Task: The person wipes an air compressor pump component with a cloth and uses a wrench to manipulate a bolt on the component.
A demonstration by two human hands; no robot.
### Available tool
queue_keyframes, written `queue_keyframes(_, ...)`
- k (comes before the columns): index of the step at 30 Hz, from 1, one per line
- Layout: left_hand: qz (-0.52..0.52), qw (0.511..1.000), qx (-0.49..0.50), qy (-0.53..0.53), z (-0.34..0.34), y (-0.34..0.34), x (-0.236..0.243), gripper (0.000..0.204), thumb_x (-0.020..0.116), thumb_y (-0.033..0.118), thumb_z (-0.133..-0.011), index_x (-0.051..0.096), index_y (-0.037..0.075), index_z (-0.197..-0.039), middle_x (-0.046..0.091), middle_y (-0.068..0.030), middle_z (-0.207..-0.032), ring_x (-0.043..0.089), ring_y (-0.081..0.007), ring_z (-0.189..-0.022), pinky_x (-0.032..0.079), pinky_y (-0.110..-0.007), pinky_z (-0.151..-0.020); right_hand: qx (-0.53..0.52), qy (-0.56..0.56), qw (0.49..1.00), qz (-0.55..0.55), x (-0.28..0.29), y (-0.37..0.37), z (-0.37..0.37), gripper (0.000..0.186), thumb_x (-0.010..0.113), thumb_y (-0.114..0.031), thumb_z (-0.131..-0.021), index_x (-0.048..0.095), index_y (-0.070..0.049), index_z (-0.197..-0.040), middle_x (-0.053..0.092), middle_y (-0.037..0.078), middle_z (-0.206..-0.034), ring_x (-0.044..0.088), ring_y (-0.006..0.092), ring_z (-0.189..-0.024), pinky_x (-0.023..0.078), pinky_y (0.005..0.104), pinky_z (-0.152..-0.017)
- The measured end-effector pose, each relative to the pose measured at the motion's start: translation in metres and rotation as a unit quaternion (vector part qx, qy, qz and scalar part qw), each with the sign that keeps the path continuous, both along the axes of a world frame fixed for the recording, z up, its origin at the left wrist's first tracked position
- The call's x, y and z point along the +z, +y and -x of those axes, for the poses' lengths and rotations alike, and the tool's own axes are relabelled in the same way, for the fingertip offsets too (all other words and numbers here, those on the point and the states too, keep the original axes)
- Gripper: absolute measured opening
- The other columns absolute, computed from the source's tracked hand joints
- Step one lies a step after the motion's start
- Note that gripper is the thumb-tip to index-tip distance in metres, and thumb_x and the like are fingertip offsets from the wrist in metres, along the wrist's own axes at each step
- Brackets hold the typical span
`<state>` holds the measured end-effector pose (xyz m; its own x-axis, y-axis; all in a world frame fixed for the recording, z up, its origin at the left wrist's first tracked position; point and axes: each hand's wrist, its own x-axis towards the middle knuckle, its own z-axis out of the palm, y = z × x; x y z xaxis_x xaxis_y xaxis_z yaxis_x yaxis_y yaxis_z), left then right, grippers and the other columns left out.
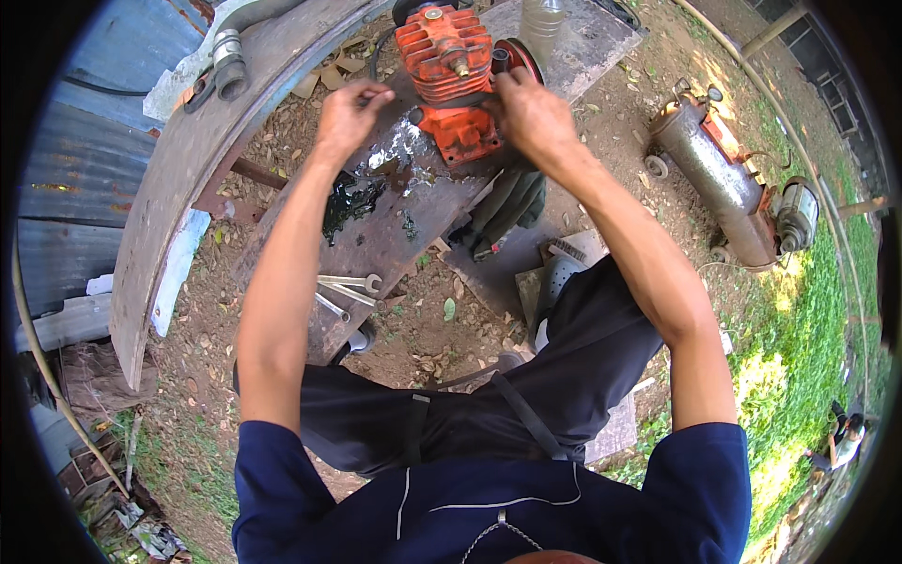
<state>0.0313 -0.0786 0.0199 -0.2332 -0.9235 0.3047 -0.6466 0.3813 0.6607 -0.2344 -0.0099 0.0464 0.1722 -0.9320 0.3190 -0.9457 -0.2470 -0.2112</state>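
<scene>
An orange-red finned compressor pump (446, 61) sits upright on a worn wooden bench at the top middle, with a brass fitting (460, 68) on its finned side and a wheel (519, 59) at its right. My left hand (346, 117) is raised left of the pump, apart from it, thumb and fingertips pinched together; anything between them is too small to make out. My right hand (534, 111) is at the pump's right side with curled fingers beside the base of the fins. What those fingertips grip is hidden.
Wrenches (352, 287) lie on the bench's near left part, below a dark oily patch (350, 202). A clear plastic bottle (541, 28) stands behind the wheel. Dark cloth (512, 207) hangs by the bench's right edge. A rusty air tank (719, 179) lies on the ground at right.
</scene>
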Motion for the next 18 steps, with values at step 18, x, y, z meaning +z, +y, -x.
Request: queue_keyframes(18,0.041,0.997,-0.039,-0.052,0.012,-0.006,0.003,0.021,0.07,0.023,-0.084,0.071,0.005,-0.095,0.069,-0.0105,-0.086,0.065,-0.021,-0.079,0.05,-0.036,-0.072,-0.022,-0.01,1.0,-0.007,0.011,0.004,0.017,0.032,0.063,-0.019,-0.087,0.047,-0.001,-0.108,0.058,0.021,-0.104,0.064,0.0406,-0.087,0.054,0.0486,-0.069)
